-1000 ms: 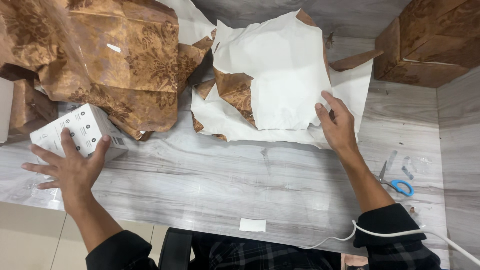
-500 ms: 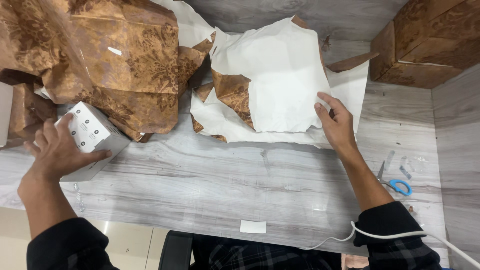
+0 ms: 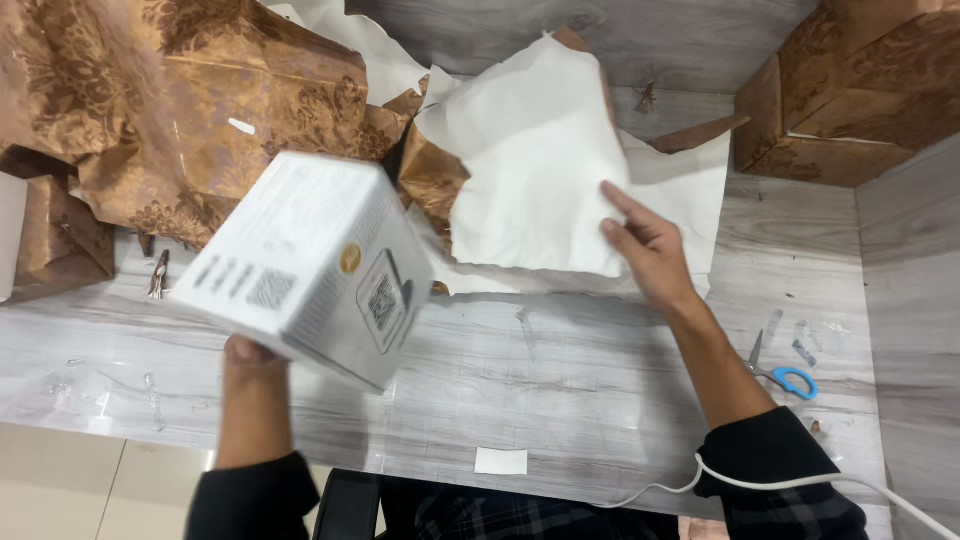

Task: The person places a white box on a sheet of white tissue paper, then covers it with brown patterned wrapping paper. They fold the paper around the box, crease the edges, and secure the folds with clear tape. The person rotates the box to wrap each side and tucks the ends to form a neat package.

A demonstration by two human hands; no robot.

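The grey table (image 3: 560,380) has bare room along its near edge. One brown paper heap (image 3: 180,110) crowds the far left. One white sheet (image 3: 540,180) lies under the flat, open right hand (image 3: 645,250). One white box (image 3: 310,265) is lifted above the table, gripped from beneath by the left hand (image 3: 250,352). One pair of scissors (image 3: 780,372) lies at the right.

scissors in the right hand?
No. The right hand rests on the white paper; the blue-handled scissors lie apart on the table.

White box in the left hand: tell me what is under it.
The white box is lifted off the grey table, propped from below by the left hand. Bare tabletop shows around its edges. The hand's fingers and the table patch directly beneath are covered by the box.
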